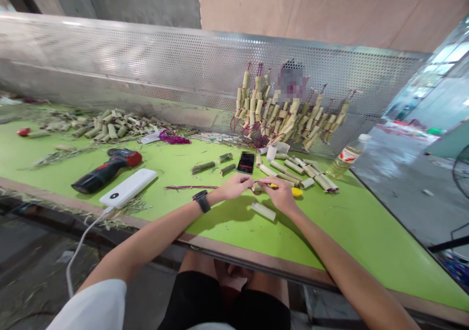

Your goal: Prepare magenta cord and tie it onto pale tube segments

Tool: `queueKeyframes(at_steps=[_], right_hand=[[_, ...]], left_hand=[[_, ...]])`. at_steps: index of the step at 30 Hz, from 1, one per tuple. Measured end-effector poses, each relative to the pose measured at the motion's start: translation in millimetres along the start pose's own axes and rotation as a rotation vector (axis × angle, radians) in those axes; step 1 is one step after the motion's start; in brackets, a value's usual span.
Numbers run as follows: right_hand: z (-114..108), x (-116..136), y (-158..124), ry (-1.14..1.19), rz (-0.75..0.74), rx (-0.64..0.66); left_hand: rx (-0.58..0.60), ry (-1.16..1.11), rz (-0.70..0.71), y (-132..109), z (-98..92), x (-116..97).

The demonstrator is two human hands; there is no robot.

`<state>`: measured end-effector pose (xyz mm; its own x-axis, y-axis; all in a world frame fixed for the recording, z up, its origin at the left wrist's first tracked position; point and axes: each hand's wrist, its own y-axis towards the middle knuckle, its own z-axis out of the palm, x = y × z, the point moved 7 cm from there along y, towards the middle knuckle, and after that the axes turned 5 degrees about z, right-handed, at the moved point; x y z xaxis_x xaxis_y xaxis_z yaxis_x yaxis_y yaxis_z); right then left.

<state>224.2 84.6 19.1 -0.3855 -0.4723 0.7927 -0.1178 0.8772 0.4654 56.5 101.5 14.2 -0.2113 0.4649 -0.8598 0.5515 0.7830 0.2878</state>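
My left hand (237,185), with a dark watch (201,201) on the wrist, is closed in a pinch on a dark red cord. The cord's loose tail (183,187) stretches left over the green tabletop. My right hand (280,193) also pinches the cord, close to my left fingertips. A short bamboo tube (257,187) lies between the hands, partly covered by the fingers. Behind my right hand a yellow object (297,192) sticks out; its kind is hidden. Just in front of both hands a pale bamboo tube (263,211) rests on the table.
Loose bamboo tubes (293,169) and a drink bottle (348,156) are at right. Strung bamboo pieces (289,115) lean on the perforated metal screen (164,76). A phone (245,163) lies beyond my hands. A cordless drill (106,169), white power bank (128,188) and bamboo pile (113,125) are leftward.
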Motion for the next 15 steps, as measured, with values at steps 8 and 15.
queueKeyframes(at_steps=[8, 15], right_hand=[[-1, 22, -7, -0.206, -0.269, 0.011], [-6, 27, -6, -0.241, -0.215, -0.073]], left_hand=[[0.104, -0.58, -0.409, -3, 14.6, 9], [-0.045, -0.69, -0.436, -2, 8.1, 6]])
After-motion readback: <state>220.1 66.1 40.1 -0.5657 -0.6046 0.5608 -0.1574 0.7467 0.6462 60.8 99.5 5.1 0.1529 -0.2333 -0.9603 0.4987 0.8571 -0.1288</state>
